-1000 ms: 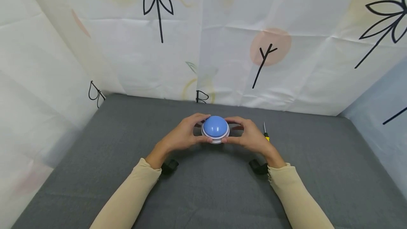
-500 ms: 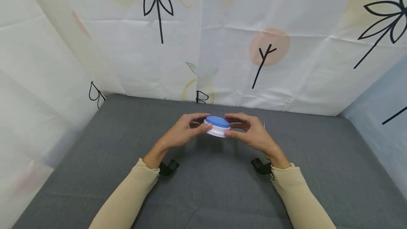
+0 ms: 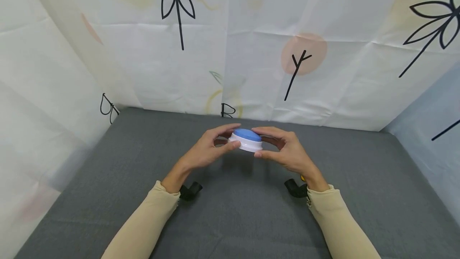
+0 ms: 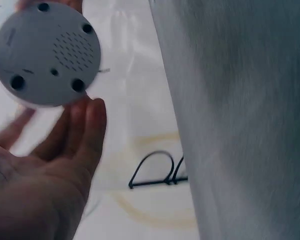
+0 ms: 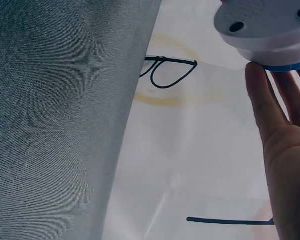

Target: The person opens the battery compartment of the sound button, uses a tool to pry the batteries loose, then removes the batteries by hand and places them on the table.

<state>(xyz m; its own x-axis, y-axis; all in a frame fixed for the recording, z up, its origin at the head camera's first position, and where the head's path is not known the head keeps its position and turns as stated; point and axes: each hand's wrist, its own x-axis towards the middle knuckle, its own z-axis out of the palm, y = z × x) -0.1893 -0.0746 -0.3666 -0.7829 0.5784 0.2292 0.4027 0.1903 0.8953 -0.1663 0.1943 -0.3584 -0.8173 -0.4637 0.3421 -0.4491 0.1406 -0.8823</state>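
Between both hands, above the table, is a round push-button buzzer with a blue dome and a white base. The left hand holds its left side, thumb on the front of the base and fingers behind. On the other side, the right hand grips it with the thumb low at the base and fingers by the dome. In the left wrist view, the buzzer's underside shows a patch of speaker slots and several dark round holes. From the right wrist view, fingertips meet the buzzer's side near the blue rim.
A grey cloth-covered table lies beneath the hands. Behind the right wrist, a yellow bit of a screwdriver shows, the rest hidden. White patterned cloth closes off the back and sides. Each wrist carries a black camera mount.
The buzzer has been raised and tipped, so its dome now faces upward and more white base shows. It now slants down to the right. The right arm has come to cover most of the screwdriver.
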